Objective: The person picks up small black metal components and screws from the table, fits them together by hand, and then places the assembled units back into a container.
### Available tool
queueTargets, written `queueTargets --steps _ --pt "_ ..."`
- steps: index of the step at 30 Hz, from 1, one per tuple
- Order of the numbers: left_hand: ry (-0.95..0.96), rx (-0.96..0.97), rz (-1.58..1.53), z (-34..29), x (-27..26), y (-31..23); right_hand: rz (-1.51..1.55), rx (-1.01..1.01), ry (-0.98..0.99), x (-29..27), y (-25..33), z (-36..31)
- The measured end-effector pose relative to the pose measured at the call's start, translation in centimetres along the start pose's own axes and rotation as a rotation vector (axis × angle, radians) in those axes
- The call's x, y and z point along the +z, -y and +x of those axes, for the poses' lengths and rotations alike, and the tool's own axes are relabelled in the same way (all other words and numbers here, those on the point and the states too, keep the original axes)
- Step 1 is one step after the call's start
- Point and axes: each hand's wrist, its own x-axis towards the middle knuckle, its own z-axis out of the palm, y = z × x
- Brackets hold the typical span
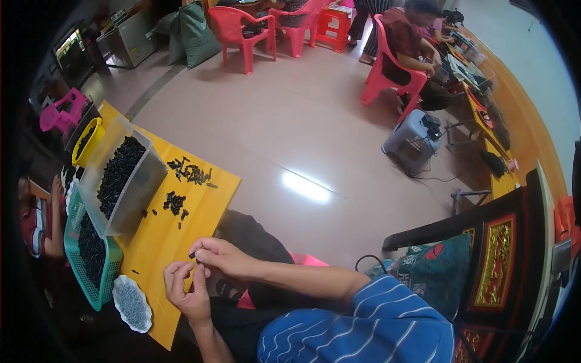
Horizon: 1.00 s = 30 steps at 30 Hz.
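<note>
My right hand [225, 258] pinches a small black plastic piece [192, 255] between thumb and fingertips, over the near edge of the yellow wooden table [203, 209]. Just below it, my left hand [189, 291] has thumb and finger pressed together close to that piece; whatever it grips is too small to make out. Two loose groups of short black pieces, a far one [191, 172] and a nearer one [175, 203], lie on the tabletop beyond my hands. A white scalloped dish [145, 322] of tiny grey metal parts sits at the table's left edge.
A clear plastic bin [134, 209] full of black pieces, a green basket [108, 289] and a yellow tub [89, 143] line the table's left side. A pink chair [396, 85] holds a seated person at far right, near a grey stool [413, 139] with cables. Dark carved furniture [491, 266] stands right.
</note>
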Motion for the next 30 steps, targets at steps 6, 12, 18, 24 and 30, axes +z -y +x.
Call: queueTargets --steps 6,12,18,24,30 --pt "-0.021 -0.041 0.005 0.1 1.0 -0.4 -0.225 -0.229 -0.036 0.5 -0.1 -0.3" --pt "-0.071 0.053 -0.037 -0.4 0.9 0.0 -0.02 -0.129 0.067 -0.2 -0.6 -0.1" --pt "-0.2 -0.232 -0.452 -0.7 -0.2 0.5 0.096 -0.026 -0.002 -0.1 0.6 -0.3" --pt "-0.217 -0.302 -0.487 -1.0 -0.5 2.1 0.107 0.059 0.008 -0.3 0.7 -0.3" --pt "-0.113 -0.42 -0.405 -0.9 -0.6 1.5 0.077 0.068 0.009 -0.2 0.5 -0.3"
